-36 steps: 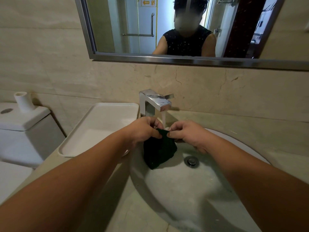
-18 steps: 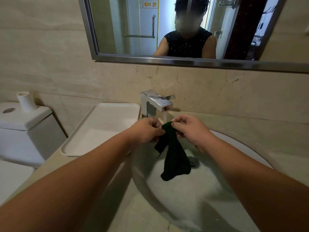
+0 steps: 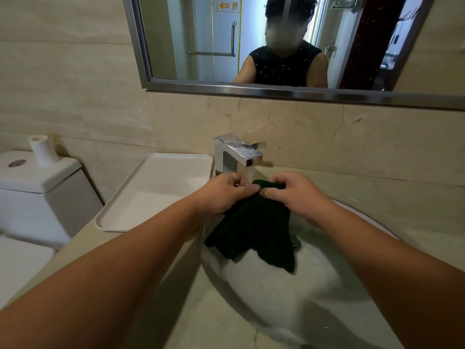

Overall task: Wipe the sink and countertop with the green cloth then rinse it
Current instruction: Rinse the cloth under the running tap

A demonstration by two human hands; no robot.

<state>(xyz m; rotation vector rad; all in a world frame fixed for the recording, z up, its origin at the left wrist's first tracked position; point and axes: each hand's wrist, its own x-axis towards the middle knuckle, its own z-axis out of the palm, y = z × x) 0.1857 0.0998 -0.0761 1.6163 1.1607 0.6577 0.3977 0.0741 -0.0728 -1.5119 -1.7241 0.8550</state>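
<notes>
Two hands, the left hand [image 3: 226, 195] and right hand [image 3: 294, 195], pinch the top edge of the one green cloth [image 3: 256, 233], which hangs into the one sink [image 3: 289, 298] beneath the one faucet [image 3: 239, 152]. Rinsing well likely means spreading that edge under the spout and rubbing the folds together. One tray [image 3: 156, 192] lies alongside.

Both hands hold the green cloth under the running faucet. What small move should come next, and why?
Probably rub the pinched edge together: the left hand and right hand pinch the top of the green cloth just below the faucet, where water falls, while the rest hangs into the sink.
</notes>
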